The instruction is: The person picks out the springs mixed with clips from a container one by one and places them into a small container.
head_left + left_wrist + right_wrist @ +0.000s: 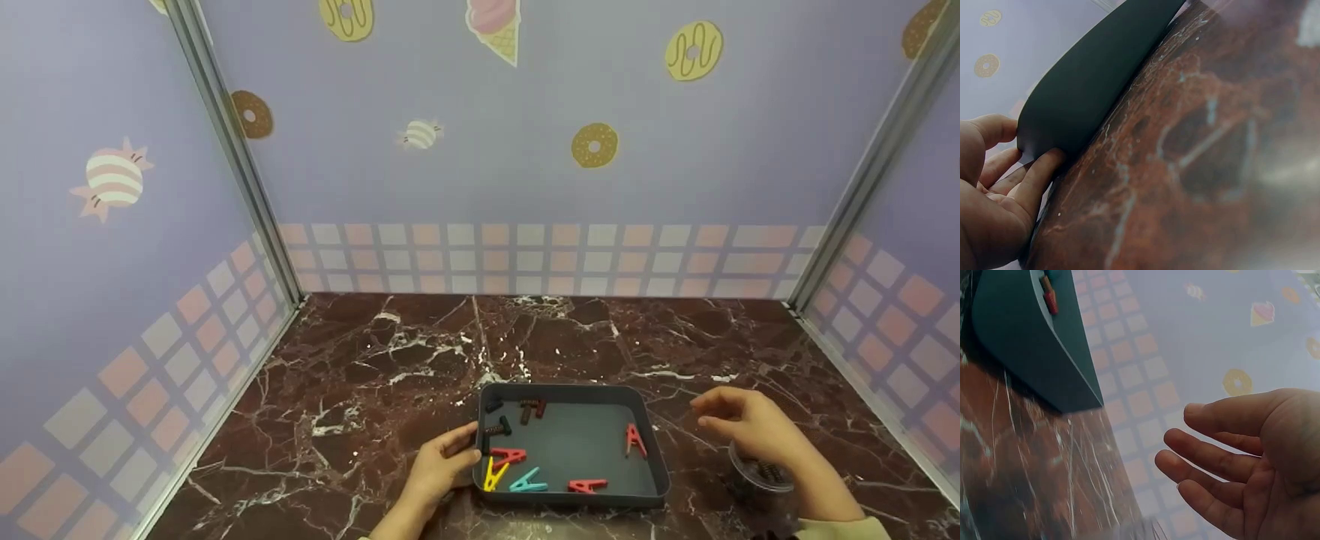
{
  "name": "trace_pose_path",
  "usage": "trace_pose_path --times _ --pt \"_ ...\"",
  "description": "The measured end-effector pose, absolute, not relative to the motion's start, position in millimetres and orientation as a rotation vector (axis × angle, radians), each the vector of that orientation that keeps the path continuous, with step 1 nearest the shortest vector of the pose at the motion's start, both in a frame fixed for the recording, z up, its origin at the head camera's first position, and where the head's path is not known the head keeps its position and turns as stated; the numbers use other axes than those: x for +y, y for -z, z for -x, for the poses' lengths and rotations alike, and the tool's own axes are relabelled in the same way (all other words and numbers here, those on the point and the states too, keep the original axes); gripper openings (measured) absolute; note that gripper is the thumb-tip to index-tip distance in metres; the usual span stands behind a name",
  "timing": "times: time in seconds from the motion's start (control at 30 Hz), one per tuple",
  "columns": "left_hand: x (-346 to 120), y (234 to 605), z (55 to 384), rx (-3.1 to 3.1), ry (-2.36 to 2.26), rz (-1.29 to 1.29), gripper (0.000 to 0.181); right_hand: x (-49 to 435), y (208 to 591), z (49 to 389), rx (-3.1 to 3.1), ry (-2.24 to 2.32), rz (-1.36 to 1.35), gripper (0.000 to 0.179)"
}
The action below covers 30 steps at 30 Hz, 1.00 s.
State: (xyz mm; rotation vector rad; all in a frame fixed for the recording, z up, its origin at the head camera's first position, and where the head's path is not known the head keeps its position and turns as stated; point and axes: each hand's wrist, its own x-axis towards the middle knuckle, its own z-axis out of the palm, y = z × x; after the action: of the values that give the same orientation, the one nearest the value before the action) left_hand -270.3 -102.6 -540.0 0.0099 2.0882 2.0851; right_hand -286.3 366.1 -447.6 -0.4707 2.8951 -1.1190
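The tray (577, 442) is touched at its left outer wall by the left hand (437, 466), whose slightly bent fingers and thumb are spread against it. The right hand (754, 427) is held beyond the opposite side, loosely half open with nothing gripped, partly over a clear cup (776, 490). Inside, a yellow clip (492, 478) and a blue clip (529, 487) are set toward the left hand; a red clip (634, 435) is placed by the right wall, nearest the right hand. Dark pieces (527, 411) are scattered at the far left.
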Motion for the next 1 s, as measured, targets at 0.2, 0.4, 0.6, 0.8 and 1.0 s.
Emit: trace_pose_path --times 0.2,0.4,0.6,0.8,1.0 --pt "-104 540 271 2.067 -2.092 -0.007 0.058 344 450 298 2.794 1.205 0.59 0.026" --pt "-104 538 268 2.095 -2.086 -0.049 0.057 323 451 309 2.726 1.215 0.665 0.025" --pt "-103 537 268 2.123 -2.082 -0.057 0.056 304 452 319 2.698 1.246 0.693 0.024" --pt "-103 538 268 2.107 -2.09 -0.048 0.057 285 452 329 2.7 1.243 0.717 0.022" --pt "-104 539 269 2.127 -2.087 -0.061 0.056 265 453 339 2.693 1.231 0.772 0.021"
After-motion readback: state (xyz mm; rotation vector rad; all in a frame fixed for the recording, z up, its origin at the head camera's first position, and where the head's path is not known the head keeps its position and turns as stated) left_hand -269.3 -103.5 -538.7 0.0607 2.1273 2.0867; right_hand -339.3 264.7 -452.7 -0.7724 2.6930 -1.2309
